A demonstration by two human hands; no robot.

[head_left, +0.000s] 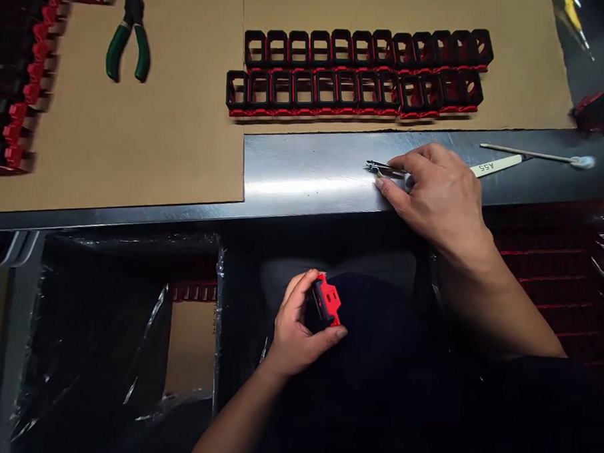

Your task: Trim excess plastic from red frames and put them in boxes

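Observation:
My left hand (301,327) holds a small black and red plastic part (327,300) in front of my body, below the table edge. Its thumb and fingers grip the part at opposite ends, with the red side facing right. Over the metal strip of the table, my right hand (441,189) has thumb and fingers around a small shiny metal tool (384,169) that looks like nail clippers. The tool's tip points left, and my fingers hide its rear. Just right of that hand lies a white-handled tool (497,166) marked A55, partly covered by the hand.
Two rows of black and red frames (348,88) stand on cardboard (186,134). Green-handled pliers (131,39) lie at left, near more stacked parts (21,107). A white-tipped stick (535,154) and a yellow tool (576,21) lie right. A plastic-lined bin (102,324) stands below.

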